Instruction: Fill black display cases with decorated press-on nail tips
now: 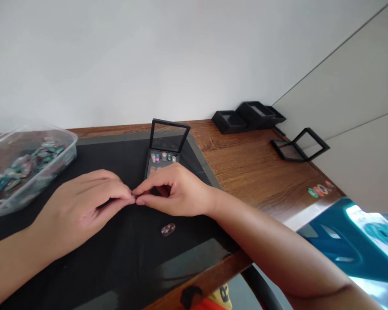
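Note:
My left hand (95, 196) and my right hand (177, 191) meet above a black mat (116, 254), thumb and forefinger of each closed in a pinch. Between the touching fingertips is something small and dark, mostly hidden. In front of them, on the mat, lies an oval, see-through piece with pale star shapes (168, 229), like a press-on nail. Just beyond my right hand stands an open black display case (170, 135) with a clear lid raised. Several small decorated pieces (164, 156) sit inside it; my right hand covers its near part.
At the left is a clear plastic tub (60, 159) holding several small, shiny pieces. Black boxes (229, 122) stand at the back, right of the mat. Another open black case (299, 146) and round stickers (320, 190) are farther right. A blue plastic stool (349, 241) stands beside the wooden table (245, 168).

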`<act>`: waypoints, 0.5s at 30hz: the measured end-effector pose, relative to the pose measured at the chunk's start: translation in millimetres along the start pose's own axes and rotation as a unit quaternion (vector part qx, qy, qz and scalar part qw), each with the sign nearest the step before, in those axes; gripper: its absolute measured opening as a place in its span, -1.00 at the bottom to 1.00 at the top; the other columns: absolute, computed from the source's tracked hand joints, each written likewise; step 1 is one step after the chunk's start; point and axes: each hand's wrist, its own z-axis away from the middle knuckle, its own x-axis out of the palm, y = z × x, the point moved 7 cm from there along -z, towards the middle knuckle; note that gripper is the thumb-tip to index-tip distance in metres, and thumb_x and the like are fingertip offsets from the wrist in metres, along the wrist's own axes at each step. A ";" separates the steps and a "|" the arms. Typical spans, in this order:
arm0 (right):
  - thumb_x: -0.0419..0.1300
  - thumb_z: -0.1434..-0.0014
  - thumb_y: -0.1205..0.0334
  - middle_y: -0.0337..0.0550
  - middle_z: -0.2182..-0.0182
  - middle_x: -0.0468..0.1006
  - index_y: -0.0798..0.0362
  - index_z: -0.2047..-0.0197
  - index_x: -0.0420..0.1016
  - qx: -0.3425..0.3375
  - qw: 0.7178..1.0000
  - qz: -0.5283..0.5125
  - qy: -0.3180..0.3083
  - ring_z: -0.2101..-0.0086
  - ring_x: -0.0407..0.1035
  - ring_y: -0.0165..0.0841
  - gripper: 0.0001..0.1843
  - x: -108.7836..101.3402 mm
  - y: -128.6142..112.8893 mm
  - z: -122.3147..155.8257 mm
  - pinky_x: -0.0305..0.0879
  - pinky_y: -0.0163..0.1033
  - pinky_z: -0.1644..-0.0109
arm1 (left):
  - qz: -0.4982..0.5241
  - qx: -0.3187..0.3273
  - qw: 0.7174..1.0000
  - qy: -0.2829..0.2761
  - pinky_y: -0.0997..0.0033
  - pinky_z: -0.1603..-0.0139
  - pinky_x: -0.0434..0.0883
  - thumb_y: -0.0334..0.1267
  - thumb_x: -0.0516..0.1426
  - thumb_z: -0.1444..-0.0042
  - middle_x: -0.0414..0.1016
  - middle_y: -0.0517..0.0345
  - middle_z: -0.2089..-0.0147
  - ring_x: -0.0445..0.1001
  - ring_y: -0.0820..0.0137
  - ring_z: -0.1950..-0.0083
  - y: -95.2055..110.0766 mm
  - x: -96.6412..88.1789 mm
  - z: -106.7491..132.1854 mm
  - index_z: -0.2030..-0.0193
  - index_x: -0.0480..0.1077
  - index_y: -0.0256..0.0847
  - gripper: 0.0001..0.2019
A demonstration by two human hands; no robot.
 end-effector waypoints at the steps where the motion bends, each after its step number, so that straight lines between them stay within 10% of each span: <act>1: 0.41 -0.38 0.27 -0.17 0.34 0.77 0.20 0.02 0.80 -0.004 1.000 -0.015 0.001 0.51 0.37 -0.54 -0.80 -0.5 0.6 -0.1 0.29 -0.36 0.37 | 0.003 0.000 1.000 0.012 0.45 0.04 0.59 -0.24 0.20 -0.52 0.70 0.28 0.17 0.69 0.43 0.14 -0.1 -2.2 -0.1 0.10 0.56 -0.03 -0.88; 15: 0.47 -0.36 0.32 -0.08 0.32 0.77 0.23 0.14 0.76 -0.117 0.990 -0.034 0.076 0.40 0.56 -0.50 -0.88 -6.6 -13.4 0.1 0.42 -0.39 0.32 | 0.041 -0.074 0.995 0.046 0.53 -0.08 0.66 -0.08 0.23 -0.51 0.75 0.34 0.01 0.75 0.46 -0.01 -10.2 -2.0 3.8 0.05 0.58 0.07 -0.90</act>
